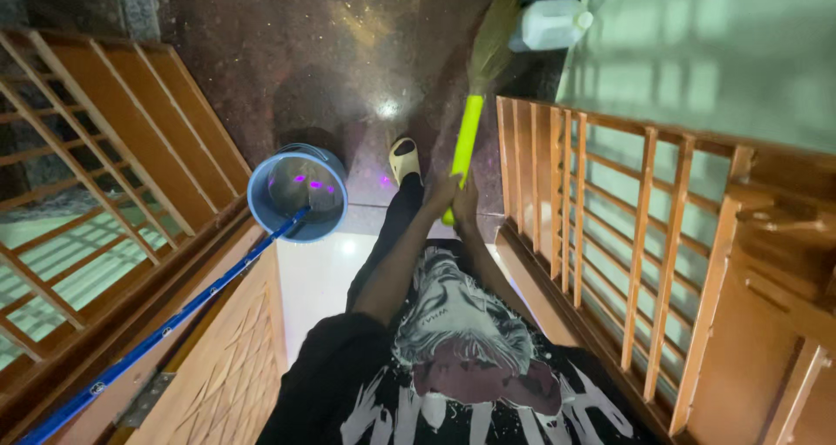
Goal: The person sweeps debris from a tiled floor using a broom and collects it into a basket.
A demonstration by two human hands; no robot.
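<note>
A broom [475,97] with a lime-green handle stands over the dark speckled floor [348,44], gripped low by both hands: left hand [438,192] and right hand [466,203], seemingly stacked. A blue bucket [298,192] holding a blue-handled mop [165,332] sits left.

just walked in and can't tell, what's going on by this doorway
A person looking down holds a broom's bright green handle with both hands: left hand, right hand, clasped together low on it. The straw bristles rest on the dark speckled floor ahead. To the left, a blue bucket stands with a blue mop pole leaning out of it, between wooden gates.
</note>
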